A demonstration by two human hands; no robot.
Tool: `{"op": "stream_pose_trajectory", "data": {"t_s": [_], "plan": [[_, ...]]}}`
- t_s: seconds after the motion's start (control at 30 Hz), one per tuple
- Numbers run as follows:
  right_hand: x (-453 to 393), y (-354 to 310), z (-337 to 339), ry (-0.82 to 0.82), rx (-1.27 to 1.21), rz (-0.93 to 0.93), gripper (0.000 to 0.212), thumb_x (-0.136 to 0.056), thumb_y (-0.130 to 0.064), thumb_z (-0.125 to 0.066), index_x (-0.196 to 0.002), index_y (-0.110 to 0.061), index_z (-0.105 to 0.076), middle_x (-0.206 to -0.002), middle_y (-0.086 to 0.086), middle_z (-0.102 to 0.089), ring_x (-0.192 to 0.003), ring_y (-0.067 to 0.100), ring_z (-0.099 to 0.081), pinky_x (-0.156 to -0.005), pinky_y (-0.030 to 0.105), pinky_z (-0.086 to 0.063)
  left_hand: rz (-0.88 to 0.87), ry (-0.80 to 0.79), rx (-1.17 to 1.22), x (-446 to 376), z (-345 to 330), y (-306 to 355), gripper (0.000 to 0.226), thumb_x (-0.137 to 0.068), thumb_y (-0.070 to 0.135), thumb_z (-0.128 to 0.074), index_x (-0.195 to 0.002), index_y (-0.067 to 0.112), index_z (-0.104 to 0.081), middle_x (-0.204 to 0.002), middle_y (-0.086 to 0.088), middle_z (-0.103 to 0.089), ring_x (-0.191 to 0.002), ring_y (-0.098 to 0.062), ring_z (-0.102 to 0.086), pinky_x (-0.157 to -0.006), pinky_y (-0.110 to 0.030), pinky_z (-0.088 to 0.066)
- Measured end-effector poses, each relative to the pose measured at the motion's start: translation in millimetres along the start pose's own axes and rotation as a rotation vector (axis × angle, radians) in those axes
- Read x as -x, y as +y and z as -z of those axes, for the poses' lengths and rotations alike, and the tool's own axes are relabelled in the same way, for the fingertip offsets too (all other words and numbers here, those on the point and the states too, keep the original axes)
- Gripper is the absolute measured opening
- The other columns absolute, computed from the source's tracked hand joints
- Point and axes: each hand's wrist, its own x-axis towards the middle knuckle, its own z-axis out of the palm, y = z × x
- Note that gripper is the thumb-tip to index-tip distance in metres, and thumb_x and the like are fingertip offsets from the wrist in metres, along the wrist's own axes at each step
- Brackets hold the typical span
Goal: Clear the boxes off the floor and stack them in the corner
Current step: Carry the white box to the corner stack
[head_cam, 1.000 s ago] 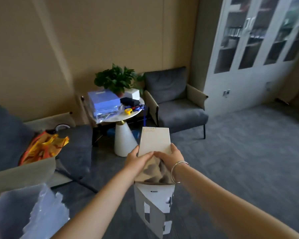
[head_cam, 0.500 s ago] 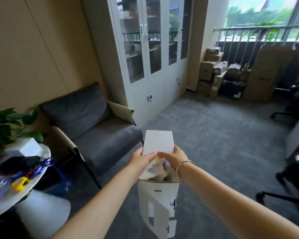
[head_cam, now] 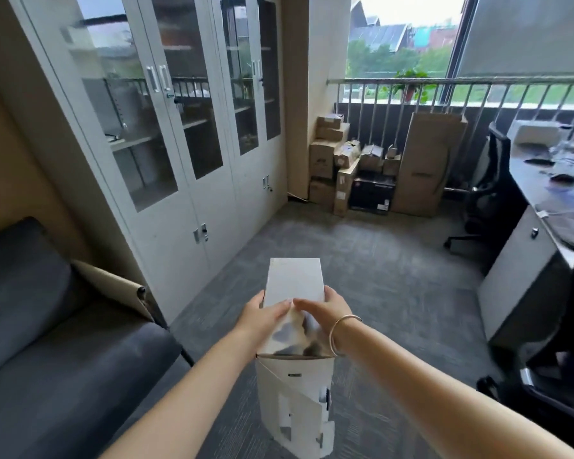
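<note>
Since the earlier frame, view has swung toward the stacked cardboard boxes (head_cam: 355,167). Left hand (head_cam: 259,314) and right hand (head_cam: 327,313) clasp the white box (head_cam: 294,326). Transport step; next, carry it across.

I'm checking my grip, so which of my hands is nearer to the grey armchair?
Left. The left hand grips the white box on the side facing the armchair. The right hand holds the box's far side, farther from the armchair.
</note>
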Motion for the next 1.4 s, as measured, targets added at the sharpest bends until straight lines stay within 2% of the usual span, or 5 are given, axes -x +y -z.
{"op": "stream_pose_trajectory", "data": {"t_s": [0.23,0.53,0.9,1.17,1.4], "plan": [[-177,-58,63,0.101,0.022,0.023,0.073,-0.041,-0.046,-0.078,-0.108,-0.025,-0.058,-0.104,-0.002,-0.069,-0.096,0.018,-0.066,-0.090,0.042,-0.054,-0.024,-0.066,-0.011,-194,-76,49,0.028,-0.087,0.008,-0.070,-0.114,0.008,-0.065,-0.103,-0.011,-0.073,-0.091,-0.029,-0.069,-0.081,-0.039,-0.056],[-409,-159,144,0.204,0.054,0.024,0.047,-0.069,-0.021,-0.080,-0.110,-0.017,-0.058,-0.105,0.002,-0.067,-0.097,0.020,-0.064,-0.094,0.040,-0.051,-0.059,-0.219,-0.086,-447,-170,141,0.033,-0.086,0.018,-0.072,-0.117,0.014,-0.061,-0.104,-0.003,-0.070,-0.089,-0.019,-0.068,-0.061,-0.023,-0.053],[-671,-234,246,0.336,0.009,0.018,0.032,-0.072,-0.012,-0.078,-0.097,-0.021,-0.059,-0.089,-0.006,-0.066,-0.081,0.008,-0.062,-0.064,0.020,-0.047,-0.041,-0.350,-0.201,-717,-299,218,0.040,-0.086,0.026,-0.071,-0.123,0.019,-0.058,-0.114,-0.003,-0.067,-0.102,-0.022,-0.066,-0.091,-0.042,-0.055],[-902,-310,326,0.309,0.073,0.000,0.037,-0.066,-0.021,-0.081,-0.095,-0.026,-0.059,-0.098,-0.002,-0.068,-0.091,0.016,-0.064,-0.089,0.036,-0.052,-0.037,-0.328,-0.157,-932,-392,288,0.034,-0.091,0.022,-0.066,-0.123,0.020,-0.058,-0.109,0.001,-0.067,-0.097,-0.017,-0.065,-0.076,-0.029,-0.054],[-1075,-369,373,0.259,0.129,-0.004,0.030,-0.069,-0.024,-0.078,-0.087,-0.030,-0.055,-0.091,-0.008,-0.064,-0.091,0.013,-0.061,-0.089,0.035,-0.050,-0.028,-0.301,-0.125,-1092,-449,344,0.027,-0.095,0.024,-0.061,-0.120,0.027,-0.052,-0.099,0.011,-0.060,-0.088,-0.006,-0.057,-0.064,-0.021,-0.044]]}}
